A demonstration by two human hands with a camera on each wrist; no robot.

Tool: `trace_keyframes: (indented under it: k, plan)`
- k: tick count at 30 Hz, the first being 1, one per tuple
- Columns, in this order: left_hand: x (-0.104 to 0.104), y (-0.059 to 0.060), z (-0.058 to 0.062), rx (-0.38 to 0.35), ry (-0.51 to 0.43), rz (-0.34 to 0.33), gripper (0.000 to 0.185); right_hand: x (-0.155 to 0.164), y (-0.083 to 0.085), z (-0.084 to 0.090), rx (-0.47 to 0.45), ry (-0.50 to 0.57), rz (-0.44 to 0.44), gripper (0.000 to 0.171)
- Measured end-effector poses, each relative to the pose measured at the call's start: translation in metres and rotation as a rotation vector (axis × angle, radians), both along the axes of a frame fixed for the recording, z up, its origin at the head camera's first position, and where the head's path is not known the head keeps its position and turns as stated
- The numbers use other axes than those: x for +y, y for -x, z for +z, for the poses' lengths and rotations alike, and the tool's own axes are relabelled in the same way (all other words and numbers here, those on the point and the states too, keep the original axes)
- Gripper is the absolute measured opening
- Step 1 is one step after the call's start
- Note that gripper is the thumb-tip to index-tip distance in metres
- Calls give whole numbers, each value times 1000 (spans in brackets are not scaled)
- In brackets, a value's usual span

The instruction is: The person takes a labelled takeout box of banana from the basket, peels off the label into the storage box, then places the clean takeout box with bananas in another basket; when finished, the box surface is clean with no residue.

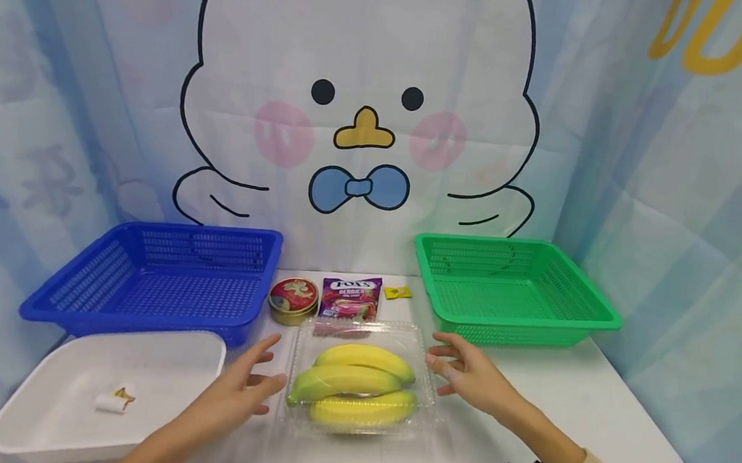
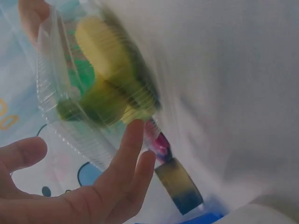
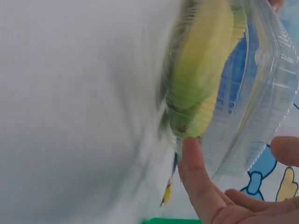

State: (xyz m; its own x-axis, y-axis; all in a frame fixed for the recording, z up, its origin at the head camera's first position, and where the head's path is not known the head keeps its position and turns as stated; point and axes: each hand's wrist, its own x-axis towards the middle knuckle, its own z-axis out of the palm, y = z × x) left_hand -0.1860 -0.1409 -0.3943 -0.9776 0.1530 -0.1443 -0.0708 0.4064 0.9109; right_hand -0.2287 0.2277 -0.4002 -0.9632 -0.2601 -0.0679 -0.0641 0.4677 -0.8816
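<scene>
A clear plastic clamshell box (image 1: 363, 336) with three bananas (image 1: 349, 381) inside lies on the white table between both hands. At its left side is my left hand (image 1: 242, 388), with fingers spread and nothing gripped. My right hand (image 1: 474, 376) is by the right side, its fingers loosely bent and the thumb apart from them. In the left wrist view, fingertips (image 2: 135, 128) overlap the box's side wall. One fingertip (image 3: 190, 147) appears right at the box wall near a banana's end in the right wrist view.
Behind the box are a round red-and-gold tin (image 1: 293, 300), a purple Fox's candy bag (image 1: 350, 297) and a small yellow packet (image 1: 397, 292). A blue basket (image 1: 263, 274) and a white tub (image 1: 39, 380) holding a crumpled wrapper (image 1: 114, 400) stand left. A green basket (image 1: 514, 320) stands right.
</scene>
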Motion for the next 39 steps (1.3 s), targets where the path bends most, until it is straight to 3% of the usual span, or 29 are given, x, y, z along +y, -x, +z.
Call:
trace_keyframes:
  k: [6,12,21,29,39]
  plan:
    - [12,6,-10,-11,-54,0,73,-7,-10,-11,-74,141,-83,73]
    - [16,7,-15,-48,-67,14,73,-13,-19,-18,-104,225,-83,76]
    - [22,3,-23,-76,-153,35,75,-13,-26,-24,-143,226,-64,78]
    - [29,2,-21,-96,-153,53,80,-11,-29,-25,-138,268,-6,84]
    - [31,0,-16,-107,-166,61,78,-15,-31,-21,-54,162,5,86]
